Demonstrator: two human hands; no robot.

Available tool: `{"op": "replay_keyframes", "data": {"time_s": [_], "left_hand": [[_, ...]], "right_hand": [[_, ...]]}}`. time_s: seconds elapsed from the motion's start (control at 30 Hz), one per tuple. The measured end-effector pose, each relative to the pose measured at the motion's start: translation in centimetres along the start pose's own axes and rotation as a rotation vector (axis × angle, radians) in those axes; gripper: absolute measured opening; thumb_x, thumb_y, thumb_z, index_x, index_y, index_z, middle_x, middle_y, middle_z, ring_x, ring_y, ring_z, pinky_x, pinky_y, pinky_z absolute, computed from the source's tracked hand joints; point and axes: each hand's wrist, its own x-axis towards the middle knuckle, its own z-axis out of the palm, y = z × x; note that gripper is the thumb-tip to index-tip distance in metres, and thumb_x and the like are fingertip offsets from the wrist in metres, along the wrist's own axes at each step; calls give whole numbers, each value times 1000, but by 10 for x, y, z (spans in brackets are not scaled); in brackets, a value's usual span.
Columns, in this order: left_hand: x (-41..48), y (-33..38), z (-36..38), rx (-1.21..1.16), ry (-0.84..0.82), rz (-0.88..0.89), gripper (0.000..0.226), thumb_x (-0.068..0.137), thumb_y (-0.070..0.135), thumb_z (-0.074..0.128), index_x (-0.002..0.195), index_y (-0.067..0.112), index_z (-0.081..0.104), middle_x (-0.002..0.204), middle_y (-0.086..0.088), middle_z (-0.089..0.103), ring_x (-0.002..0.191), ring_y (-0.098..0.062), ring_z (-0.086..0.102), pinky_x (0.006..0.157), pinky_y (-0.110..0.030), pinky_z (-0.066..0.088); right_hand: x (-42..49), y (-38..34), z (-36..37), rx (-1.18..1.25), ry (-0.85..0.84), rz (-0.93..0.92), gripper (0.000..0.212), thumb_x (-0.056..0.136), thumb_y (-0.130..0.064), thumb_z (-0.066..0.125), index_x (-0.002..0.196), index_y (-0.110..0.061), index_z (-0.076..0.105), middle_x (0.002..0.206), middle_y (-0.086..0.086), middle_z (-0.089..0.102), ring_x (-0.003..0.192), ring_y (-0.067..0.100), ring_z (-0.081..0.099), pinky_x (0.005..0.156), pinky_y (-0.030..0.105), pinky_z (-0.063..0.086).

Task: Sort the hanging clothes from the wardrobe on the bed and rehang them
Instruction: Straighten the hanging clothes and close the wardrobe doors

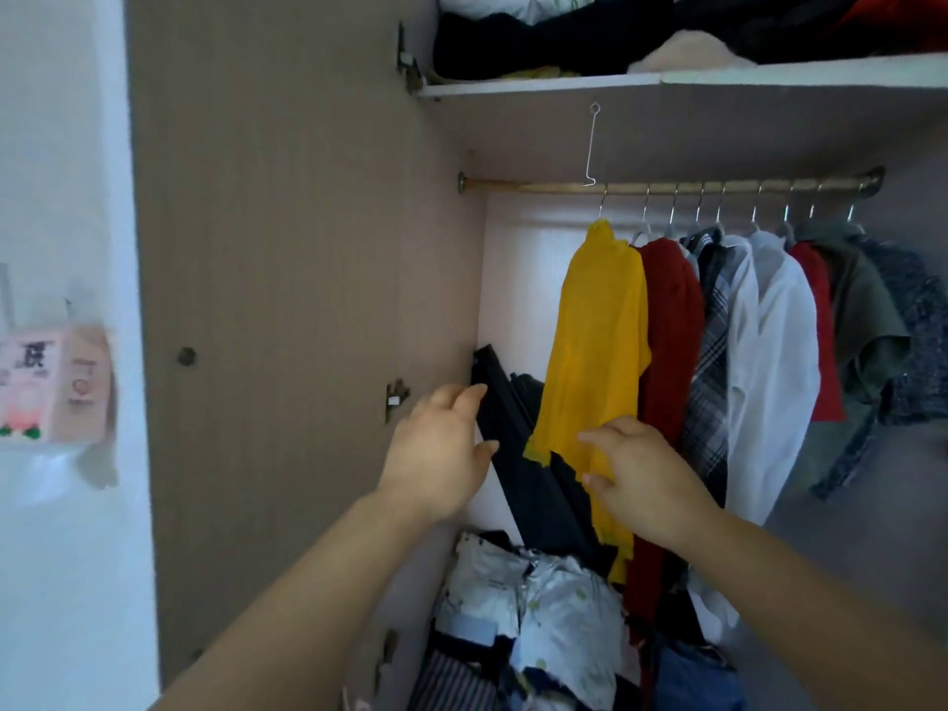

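Several garments hang from the wardrobe rail: a yellow top at the left end, then a dark red one, a plaid one, white shirts and more to the right. A black garment leans at a slant against the wardrobe's left wall. My left hand reaches to the black garment, fingers on its upper edge. My right hand is in front of the yellow top's lower hem, fingers loosely spread and touching the fabric.
The open wardrobe door stands at the left. A shelf above the rail carries folded dark clothes. A heap of loose clothes fills the wardrobe floor. A pink tissue pack hangs on the white wall at the far left.
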Motion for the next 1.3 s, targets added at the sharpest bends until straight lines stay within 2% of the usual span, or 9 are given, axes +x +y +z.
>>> {"op": "replay_keyframes", "data": {"time_s": [0.1,0.27,0.47,0.63,0.8,0.97,1.1,1.2,1.3], "left_hand": [[-11,0,-42,50,183,86,58,90,31,54,142,16,31,141,-6,38,128,-25,35,104,-32,27],[-34,-13,-112,61,595,247,59,78,14,59,134,4,44,129,-19,49,120,-36,46,100,-45,38],[-52,-65,-161,111,916,197,65,74,11,60,135,5,38,140,-24,37,132,-37,29,108,-53,25],[-53,-109,-167,-80,714,-28,73,86,23,59,143,-3,21,149,-24,22,139,-36,20,112,-53,22],[-55,-118,-138,-361,501,86,88,87,26,60,139,22,-11,150,5,2,139,-5,0,115,-23,9],[-49,-108,-130,-401,486,124,89,82,19,64,147,10,5,155,-11,9,141,-12,6,114,-31,15],[-50,-85,-121,-464,453,204,86,86,28,59,146,19,-1,156,-3,2,138,1,-8,110,-11,0],[-46,-67,-114,-509,417,309,76,88,29,53,148,14,9,156,-3,9,143,-6,-2,117,-27,12],[-39,-52,-104,-660,329,438,71,91,26,50,148,14,10,153,2,21,141,-8,17,112,-36,30]], "right_hand": [[0,-29,-15,35,57,-43,50,94,-26,52,141,-21,36,136,2,40,126,19,35,102,25,34],[8,-83,-49,74,210,-119,50,93,-26,52,141,-24,36,133,1,41,123,18,37,96,22,34],[28,-161,-75,124,372,-179,50,92,-26,53,140,-27,38,129,-3,44,119,13,38,90,15,27],[38,-221,-82,171,502,-247,49,89,-21,59,136,-22,45,124,-1,49,116,16,44,95,21,30],[35,-256,-83,115,593,-296,46,88,-20,60,132,-18,49,117,1,52,108,18,48,92,25,35],[22,-270,-91,75,647,-301,41,91,-22,55,131,-18,50,113,-1,51,104,12,48,90,22,38],[18,-273,-101,18,638,-314,38,92,-18,53,130,-14,52,117,2,54,108,16,49,94,27,38],[17,-271,-107,-36,674,-296,37,93,-13,51,129,-11,53,126,8,54,119,21,47,102,28,33],[19,-262,-112,-70,719,-304,40,93,-10,51,133,-9,49,131,11,52,124,25,46,102,35,38]]}}
